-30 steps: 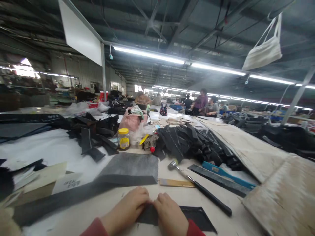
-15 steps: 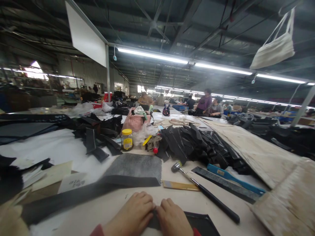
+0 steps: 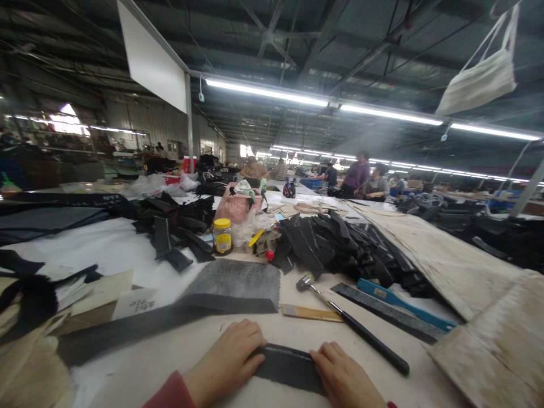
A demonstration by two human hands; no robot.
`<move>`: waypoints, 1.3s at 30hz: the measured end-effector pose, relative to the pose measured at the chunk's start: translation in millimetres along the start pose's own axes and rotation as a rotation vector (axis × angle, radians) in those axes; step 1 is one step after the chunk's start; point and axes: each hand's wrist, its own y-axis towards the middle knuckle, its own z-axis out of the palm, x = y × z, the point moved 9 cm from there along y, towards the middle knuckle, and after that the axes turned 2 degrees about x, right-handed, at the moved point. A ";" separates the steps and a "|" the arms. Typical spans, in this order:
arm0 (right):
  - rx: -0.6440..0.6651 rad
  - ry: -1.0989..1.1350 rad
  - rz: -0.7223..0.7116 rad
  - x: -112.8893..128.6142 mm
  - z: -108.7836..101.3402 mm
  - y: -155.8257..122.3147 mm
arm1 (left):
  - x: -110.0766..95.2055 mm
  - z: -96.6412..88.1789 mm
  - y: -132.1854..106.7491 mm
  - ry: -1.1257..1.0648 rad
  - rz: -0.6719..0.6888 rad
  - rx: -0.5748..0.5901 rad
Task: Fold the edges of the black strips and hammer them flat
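A flat black leather piece (image 3: 288, 367) lies on the table at the near edge. My left hand (image 3: 229, 361) presses down on its left end with curled fingers. My right hand (image 3: 343, 379) rests on its right end, fingers bent over the piece. A black-handled hammer (image 3: 352, 324) lies just beyond my right hand. A long dark strip (image 3: 161, 320) runs across the table beyond my left hand, with a grey fabric sheet (image 3: 238, 279) behind it.
A heap of black cut pieces (image 3: 340, 243) sits mid-table with a yellow-lidded jar (image 3: 222, 236) and a pink bag (image 3: 236, 207) nearby. A blue tool (image 3: 399, 305) and a dark ruler (image 3: 382, 311) lie to the right. Worn boards (image 3: 488, 334) are at right. People work in the distance (image 3: 359, 175).
My hands were together at the middle of the black piece; they have slid apart, the right one moving right, so the piece now shows between them. The camera shifted slightly.
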 end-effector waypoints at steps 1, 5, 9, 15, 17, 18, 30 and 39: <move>0.012 -0.006 0.000 -4.1 0.7 -3.6 | 2.0 -0.2 -0.2 -0.019 -0.006 -0.009; 0.112 0.001 0.030 -12.2 2.6 -11.4 | 15.5 -0.8 -1.0 -0.132 -0.062 -0.007; 0.311 0.069 0.081 -7.9 -3.7 -16.8 | 33.8 -1.3 -1.9 -0.245 -0.162 0.001; 0.583 0.327 -0.024 14.7 -29.0 -26.8 | 45.5 10.3 6.0 -0.370 -0.242 0.064; 0.618 0.390 -0.028 16.2 -29.7 -20.5 | 41.9 14.5 14.7 -0.415 -0.241 0.093; 0.592 0.416 -0.007 14.3 -29.0 -12.9 | 37.9 16.3 20.2 -0.431 -0.228 0.108; 0.349 0.978 0.205 7.3 37.2 65.0 | 10.8 21.7 44.1 -0.548 -0.120 0.037; 0.354 0.828 0.135 7.8 25.3 62.6 | 12.7 24.4 40.6 -0.519 -0.091 0.114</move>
